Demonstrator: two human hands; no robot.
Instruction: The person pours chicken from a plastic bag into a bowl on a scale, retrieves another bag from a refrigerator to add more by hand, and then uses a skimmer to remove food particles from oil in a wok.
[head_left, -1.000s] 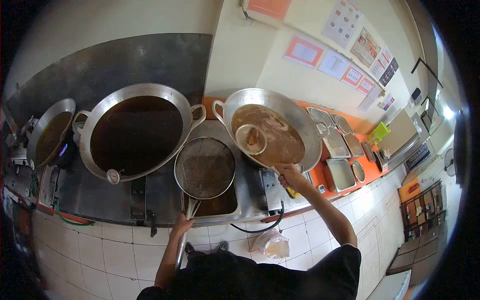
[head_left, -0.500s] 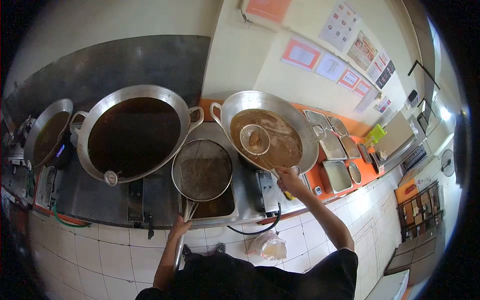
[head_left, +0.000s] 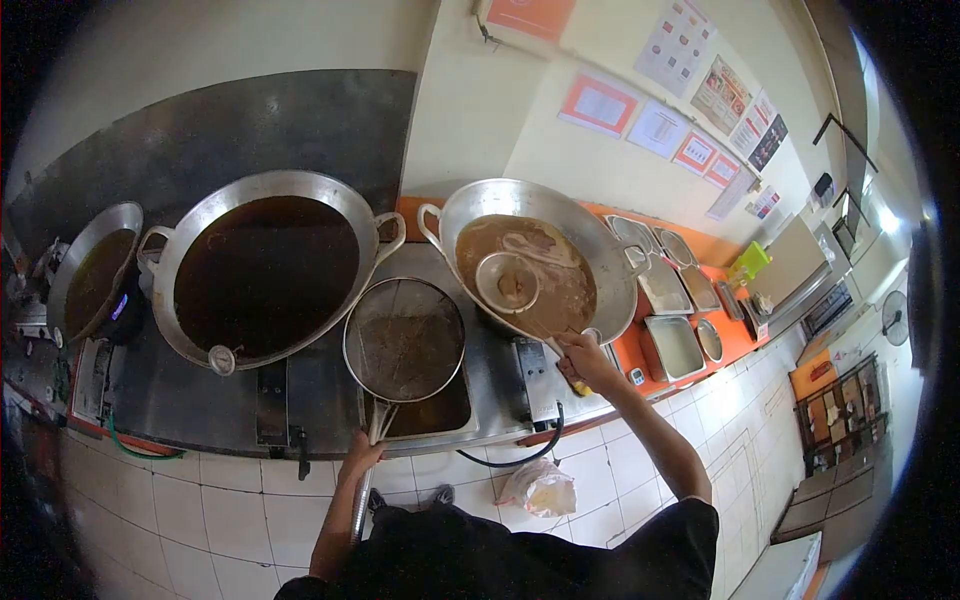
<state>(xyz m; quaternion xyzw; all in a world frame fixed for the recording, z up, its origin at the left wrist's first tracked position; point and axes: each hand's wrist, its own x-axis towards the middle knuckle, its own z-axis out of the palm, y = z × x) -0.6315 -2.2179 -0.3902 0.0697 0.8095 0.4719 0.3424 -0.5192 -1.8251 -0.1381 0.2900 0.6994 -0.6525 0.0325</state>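
Note:
My right hand [head_left: 588, 359] is closed around the handle of a small round strainer [head_left: 507, 283]. The strainer sits in the brown, foam-streaked liquid of the right wok [head_left: 615, 290], with a brownish lump inside it. My left hand [head_left: 361, 455] grips the long handle of a large wire-mesh skimmer [head_left: 403, 340]. That skimmer lies level above a rectangular metal pan [head_left: 430, 420] set into the counter, and dark bits cover its mesh. To its left stands a big wok of dark liquid [head_left: 268, 275] with a dial thermometer [head_left: 222, 359] at its rim.
A third wok [head_left: 100, 270] stands at the far left. Metal containers [head_left: 675, 349] line the orange counter on the right, near a small timer [head_left: 636, 376]. A plastic bag [head_left: 540, 488] sits on the tiled floor below a black hose [head_left: 515, 460].
The small strainer has shifted slightly left in the right wok, and the foam pattern has changed. My left hand and the large skimmer stay nearly still.

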